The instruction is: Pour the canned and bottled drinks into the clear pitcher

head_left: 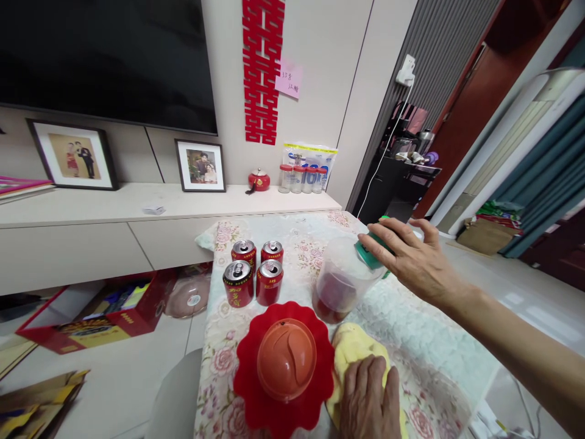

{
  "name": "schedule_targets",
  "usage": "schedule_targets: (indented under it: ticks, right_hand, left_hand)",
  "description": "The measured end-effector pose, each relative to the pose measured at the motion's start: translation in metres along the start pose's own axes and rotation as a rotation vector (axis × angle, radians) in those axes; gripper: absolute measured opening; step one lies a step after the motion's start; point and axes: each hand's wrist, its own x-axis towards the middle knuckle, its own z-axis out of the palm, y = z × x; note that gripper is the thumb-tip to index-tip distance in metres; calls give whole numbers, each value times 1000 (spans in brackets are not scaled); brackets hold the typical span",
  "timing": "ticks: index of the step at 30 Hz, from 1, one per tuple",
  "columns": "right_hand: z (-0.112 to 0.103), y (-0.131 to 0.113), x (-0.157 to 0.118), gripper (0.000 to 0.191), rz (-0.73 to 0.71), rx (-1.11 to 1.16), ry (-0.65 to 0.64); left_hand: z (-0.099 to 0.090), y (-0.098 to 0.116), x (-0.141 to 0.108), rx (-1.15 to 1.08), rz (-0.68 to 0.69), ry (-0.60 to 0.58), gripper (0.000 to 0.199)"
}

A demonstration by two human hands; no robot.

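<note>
My right hand (414, 262) is closed around a green can (372, 251), tilted over the mouth of a translucent plastic pitcher (368, 277). Dark reddish-brown liquid sits in the bottom of the pitcher. Whether anything is flowing from the can I cannot make out. Lower down, my left hand (369, 396) lies with fingers extended on a bunched yellow cloth (354, 341). Left of the cloth is a red scalloped dish (249, 360) with a round orange lidded container (287, 360) in it. Several red drink cans (238, 283) stand grouped at the table's left side, their tabs facing up.
A floral tablecloth (223, 360) covers the table. Behind it, a white cabinet (114, 204) carries framed photos (201, 166), a red pot (259, 180) and red-lidded jars (298, 180). A red box (132, 320) lies on the floor at left, near a grey stool (176, 396).
</note>
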Motion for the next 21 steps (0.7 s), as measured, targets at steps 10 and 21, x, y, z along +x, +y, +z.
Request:
schedule_targets:
  ticks: [10, 21]
  right_hand:
    - [7, -2, -9, 48, 8, 51, -19]
    - [8, 3, -20, 57, 541, 550, 15]
  left_hand:
    - [0, 1, 1, 2, -14, 18, 35]
    - [1, 3, 1, 14, -13, 14, 33]
